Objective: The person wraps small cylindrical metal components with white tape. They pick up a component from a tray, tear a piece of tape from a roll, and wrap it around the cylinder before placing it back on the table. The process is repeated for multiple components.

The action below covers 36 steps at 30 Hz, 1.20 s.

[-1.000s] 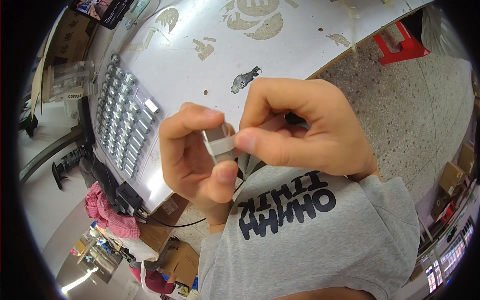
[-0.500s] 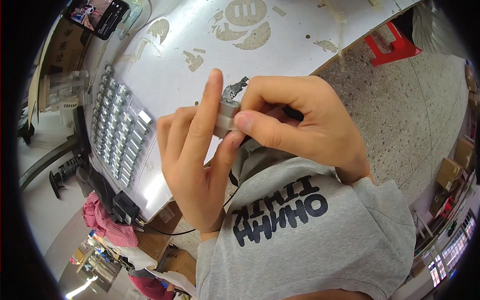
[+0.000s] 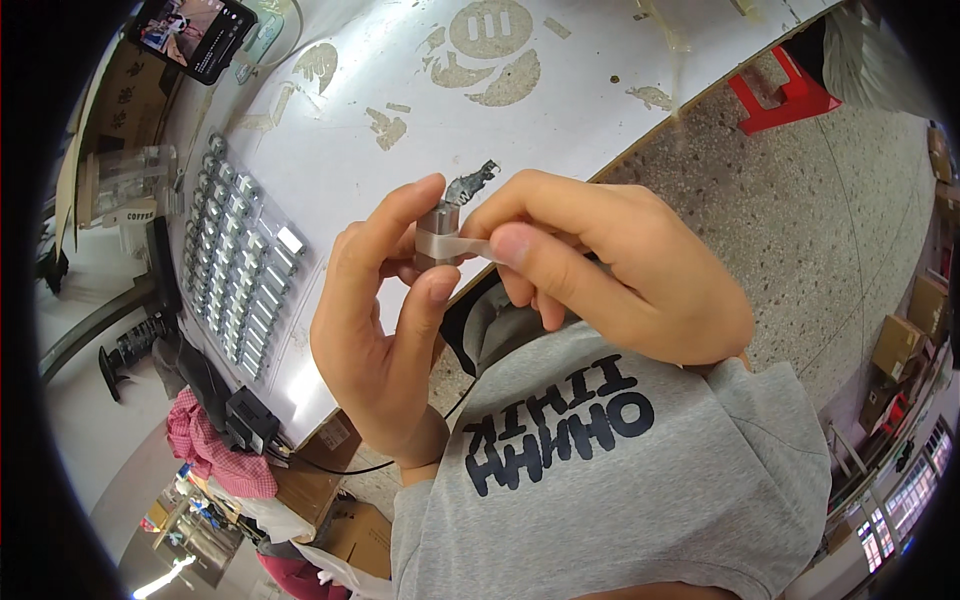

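Upright in my left hand [image 3: 385, 300], between thumb and fingers, is a small grey metal block [image 3: 437, 217]. A pale, translucent strip of tape [image 3: 460, 246] wraps around its middle, and one end stretches off to the right. My right hand [image 3: 610, 260] pinches that end between thumb and forefinger, just beside the block. Some of my right fingers are tucked underneath and partly hidden. Just beyond the block is a dark, ragged piece [image 3: 470, 185], apparently on the white table [image 3: 600, 60].
Rows of small silver metal parts [image 3: 235, 260] stand on the table's left side. A phone [image 3: 195, 35] with a lit screen is at the far left. A red plastic stool [image 3: 785, 95] stands on the floor past the table's right edge. A black cable [image 3: 340, 467] runs below the near corner.
My right hand has moved right and slightly down, drawing the tape end out from the block. The block has shifted a little left, and my left forefinger has bent down onto its top.
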Tool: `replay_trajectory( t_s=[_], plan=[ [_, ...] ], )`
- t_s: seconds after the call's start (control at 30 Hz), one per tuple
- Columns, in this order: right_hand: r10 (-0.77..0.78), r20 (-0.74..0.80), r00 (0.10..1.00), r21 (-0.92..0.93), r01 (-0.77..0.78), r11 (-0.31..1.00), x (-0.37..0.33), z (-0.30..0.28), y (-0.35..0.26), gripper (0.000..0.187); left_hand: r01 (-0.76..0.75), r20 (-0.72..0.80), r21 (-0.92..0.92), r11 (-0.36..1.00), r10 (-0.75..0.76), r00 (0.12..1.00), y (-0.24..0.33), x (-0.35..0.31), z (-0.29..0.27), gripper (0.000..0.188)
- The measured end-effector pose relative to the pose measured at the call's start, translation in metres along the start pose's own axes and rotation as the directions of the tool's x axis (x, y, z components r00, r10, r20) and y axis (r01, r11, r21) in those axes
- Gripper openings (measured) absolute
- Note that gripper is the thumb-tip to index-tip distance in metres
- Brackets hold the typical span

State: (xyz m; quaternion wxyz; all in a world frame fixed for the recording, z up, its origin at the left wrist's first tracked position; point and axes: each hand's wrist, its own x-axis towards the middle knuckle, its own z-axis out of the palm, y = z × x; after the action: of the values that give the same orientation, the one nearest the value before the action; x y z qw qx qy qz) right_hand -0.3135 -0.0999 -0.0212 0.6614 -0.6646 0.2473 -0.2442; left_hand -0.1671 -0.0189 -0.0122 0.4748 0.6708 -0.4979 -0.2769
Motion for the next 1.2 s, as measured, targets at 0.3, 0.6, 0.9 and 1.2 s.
replay_trajectory(
  t_s=[0.3,0.6,0.9,1.2],
  plan=[
    [0.027,0.034,0.999,0.192,-0.033,0.981,0.001,-0.003,-0.009,0.010,-0.042,-0.042,-0.368,0.929,0.029,0.999,-0.011,-0.007,0.001,0.039],
    [0.017,-0.025,1.000,0.240,-0.011,0.971,0.005,0.002,-0.003,0.009,-0.014,-0.028,-0.486,0.874,0.000,1.000,-0.009,-0.007,0.006,0.038],
    [0.079,-0.023,0.997,0.222,-0.072,0.972,0.009,0.000,0.000,0.005,-0.091,-0.031,-0.226,0.970,0.087,0.996,-0.002,-0.006,0.013,0.038],
    [-0.060,0.022,0.998,-0.156,0.063,0.986,0.012,0.000,-0.002,0.010,0.160,0.204,-0.254,0.954,-0.109,0.973,-0.004,0.007,-0.007,0.028]
  ],
)
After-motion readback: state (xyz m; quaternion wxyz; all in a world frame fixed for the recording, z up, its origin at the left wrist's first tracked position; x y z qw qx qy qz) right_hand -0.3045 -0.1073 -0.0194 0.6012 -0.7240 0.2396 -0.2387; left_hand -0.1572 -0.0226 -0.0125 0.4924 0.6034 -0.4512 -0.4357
